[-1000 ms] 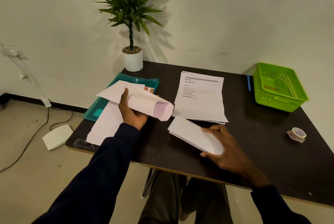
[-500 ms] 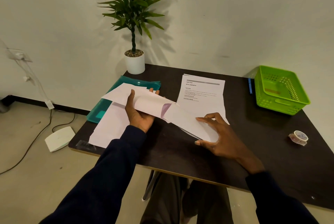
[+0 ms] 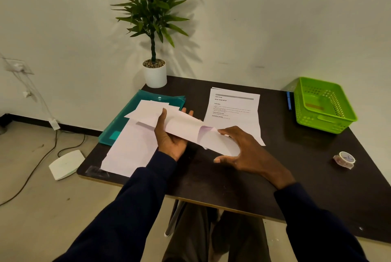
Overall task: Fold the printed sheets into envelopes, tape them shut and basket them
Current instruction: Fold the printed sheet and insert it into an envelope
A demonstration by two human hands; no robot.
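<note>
Pale plaster wall backs a dark table [image 3: 232, 187], with a leafy plant [image 3: 151, 10] in a white pot [image 3: 155, 75] standing at its far edge. Above the middle of the table the left hand [image 3: 171, 141] grips a pale envelope [image 3: 184, 126], thumb laid across its top face and fingers curled beneath, their tips showing past the far edge. The envelope lies roughly level and its open mouth, lilac inside, faces right. A folded sheet [image 3: 220, 145] meets that mouth, its left end at or just inside the opening; how far in it goes cannot be told. The right hand [image 3: 251, 156] lies spread over this folded sheet with fingers splayed and nearly straight, the index tip at the sheet's far edge and the thumb reaching along its near edge. Whether the thumb hooks under the paper is not clear. Beyond the hands a printed sheet [image 3: 232, 107] lies flat, text upward. To the left, blank sheets [image 3: 131, 151] lie partly on a teal folder [image 3: 148, 101] and run down to the near left edge of the table. A green basket [image 3: 306, 111] sits at the far right corner with a blue pen [image 3: 288, 101] just beside its left wall. A tape roll [image 3: 344, 159] rests near the right edge, well apart from both hands. On the floor at left are a white box [image 3: 66, 164] and trailing cables [image 3: 27, 177].
</note>
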